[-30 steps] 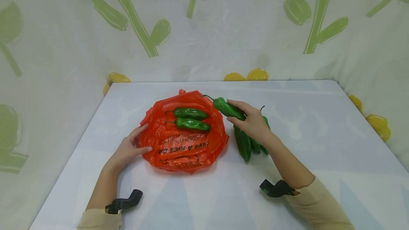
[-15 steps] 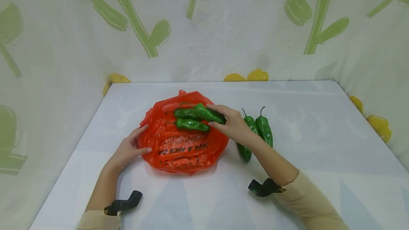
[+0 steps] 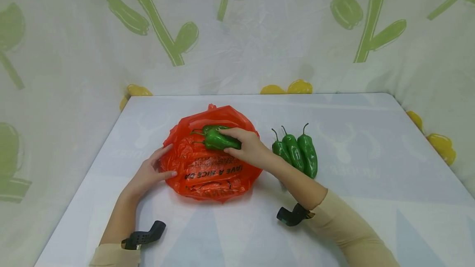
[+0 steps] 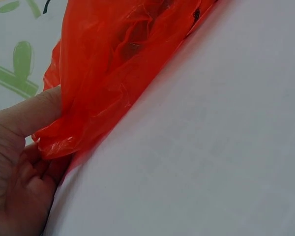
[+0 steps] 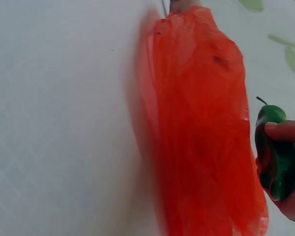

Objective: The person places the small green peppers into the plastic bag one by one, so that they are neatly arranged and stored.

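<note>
In the head view, my right hand (image 3: 250, 147) grips a green pepper (image 3: 217, 139) around its blunt end, over the open red plastic bag (image 3: 237, 114). Part of another green pepper (image 3: 211, 127) shows behind it in the bag. A thin stem of one more pokes out below, its body mostly covered by the held pepper. The right wrist view shows the held pepper (image 5: 275, 152) beside the bag's wall, the thumb across it. At the bag's left edge is my left hand (image 3: 148, 172); in the left wrist view the plastic (image 4: 64, 137) lies between its thumb and curled fingers.
Right of the bag, three green peppers (image 3: 306, 151) lie side by side on the white table (image 3: 371, 168), partly behind my right forearm. A pale curtain (image 3: 259, 52) with printed green plants hangs at the table's back edge.
My right hand has carried the pepper leftward from the table peppers to over the middle of the bag and lowered it toward the peppers there. My left hand has stayed at the bag's edge.
</note>
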`<state>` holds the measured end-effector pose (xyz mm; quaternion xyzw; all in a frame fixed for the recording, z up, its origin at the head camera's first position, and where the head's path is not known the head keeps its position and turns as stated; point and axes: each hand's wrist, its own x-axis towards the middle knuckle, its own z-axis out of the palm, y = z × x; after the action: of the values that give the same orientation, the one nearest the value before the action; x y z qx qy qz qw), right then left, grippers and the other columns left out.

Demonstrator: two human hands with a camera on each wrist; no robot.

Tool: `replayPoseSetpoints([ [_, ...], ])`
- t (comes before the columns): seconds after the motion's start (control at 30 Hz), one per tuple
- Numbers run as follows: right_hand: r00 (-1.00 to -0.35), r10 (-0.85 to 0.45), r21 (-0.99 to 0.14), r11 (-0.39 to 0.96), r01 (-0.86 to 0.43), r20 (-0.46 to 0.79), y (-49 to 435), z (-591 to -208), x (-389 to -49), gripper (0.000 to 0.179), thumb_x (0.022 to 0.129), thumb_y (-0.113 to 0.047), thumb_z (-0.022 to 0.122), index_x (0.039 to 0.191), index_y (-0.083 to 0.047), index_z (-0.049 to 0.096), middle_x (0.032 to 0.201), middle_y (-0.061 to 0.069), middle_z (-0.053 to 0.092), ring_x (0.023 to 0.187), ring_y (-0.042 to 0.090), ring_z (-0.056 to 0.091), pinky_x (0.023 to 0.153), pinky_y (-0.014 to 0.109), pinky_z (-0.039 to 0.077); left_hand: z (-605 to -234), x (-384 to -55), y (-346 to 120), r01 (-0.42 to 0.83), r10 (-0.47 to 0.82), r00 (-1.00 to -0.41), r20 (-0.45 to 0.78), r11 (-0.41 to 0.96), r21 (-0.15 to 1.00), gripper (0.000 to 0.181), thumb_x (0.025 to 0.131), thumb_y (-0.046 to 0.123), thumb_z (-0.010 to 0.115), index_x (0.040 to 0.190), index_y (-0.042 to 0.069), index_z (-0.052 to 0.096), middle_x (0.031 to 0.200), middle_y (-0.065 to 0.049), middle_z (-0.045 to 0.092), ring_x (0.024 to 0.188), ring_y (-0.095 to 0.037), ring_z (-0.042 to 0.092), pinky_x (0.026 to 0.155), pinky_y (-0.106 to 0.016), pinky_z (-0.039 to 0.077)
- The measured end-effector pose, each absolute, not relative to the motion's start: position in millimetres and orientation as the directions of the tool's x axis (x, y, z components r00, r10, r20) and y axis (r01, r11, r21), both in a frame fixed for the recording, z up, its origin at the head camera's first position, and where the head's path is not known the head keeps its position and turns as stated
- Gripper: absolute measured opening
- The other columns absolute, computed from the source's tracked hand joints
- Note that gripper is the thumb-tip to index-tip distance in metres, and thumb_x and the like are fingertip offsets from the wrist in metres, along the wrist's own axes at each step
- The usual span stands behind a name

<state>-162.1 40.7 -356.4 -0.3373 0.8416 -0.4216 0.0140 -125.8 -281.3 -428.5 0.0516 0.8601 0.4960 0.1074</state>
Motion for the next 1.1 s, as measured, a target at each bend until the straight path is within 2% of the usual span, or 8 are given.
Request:
replayPoseSetpoints([
  [0.27, -0.744, -0.64, -0.686, 0.455, -0.567, 0.19, 28, -368, -165, 0.051, 0.085, -0.008, 0.069, 0.133, -0.006, 0.052, 0.13, 0.009, 0.056, 0.12, 0.025, 0.051, 0.098, 0.037, 0.047, -429, -126, -281, -0.022, 0.189, -0.972, -0.138, 0.514, 0.858, 0.086, 0.079, 0.028, 0.075, 0.15, 0.018, 0.027, 0.156, -0.014, 0.019, 0.142, -0.039, 0.014, 0.102, -0.06, 0.033],
  [0.57, -0.702, -0.704, -0.652, 0.484, -0.584, 0.106, 20, -376, -165, 0.051, 0.087, -0.009, 0.068, 0.135, -0.008, 0.052, 0.133, 0.008, 0.056, 0.121, 0.025, 0.048, 0.098, 0.038, 0.047, -428, -126, -282, -0.022, 0.187, -0.972, -0.14, 0.522, 0.852, 0.086, 0.079, 0.029, 0.075, 0.15, 0.019, 0.027, 0.156, -0.014, 0.019, 0.142, -0.039, 0.014, 0.101, -0.06, 0.034],
  [0.83, -0.7, -0.711, -0.629, 0.515, -0.583, 0.068, 18, -382, -165, 0.05, 0.087, -0.01, 0.068, 0.135, -0.008, 0.052, 0.134, 0.008, 0.055, 0.123, 0.026, 0.047, 0.101, 0.039, 0.044, -428, -126, -281, -0.018, 0.188, -0.973, -0.135, 0.519, 0.854, 0.086, 0.079, 0.028, 0.075, 0.15, 0.018, 0.027, 0.156, -0.015, 0.02, 0.142, -0.039, 0.014, 0.1, -0.059, 0.036],
  [1.1, -0.701, -0.711, -0.577, 0.551, -0.603, 0.052, 18, -387, -163, 0.046, 0.086, -0.012, 0.069, 0.131, -0.009, 0.056, 0.131, 0.011, 0.057, 0.124, 0.027, 0.047, 0.103, 0.039, 0.043, -429, -126, -281, -0.03, 0.182, -0.973, -0.143, 0.516, 0.856, 0.086, 0.08, 0.028, 0.075, 0.15, 0.018, 0.027, 0.156, -0.015, 0.019, 0.143, -0.039, 0.014, 0.104, -0.059, 0.032],
])
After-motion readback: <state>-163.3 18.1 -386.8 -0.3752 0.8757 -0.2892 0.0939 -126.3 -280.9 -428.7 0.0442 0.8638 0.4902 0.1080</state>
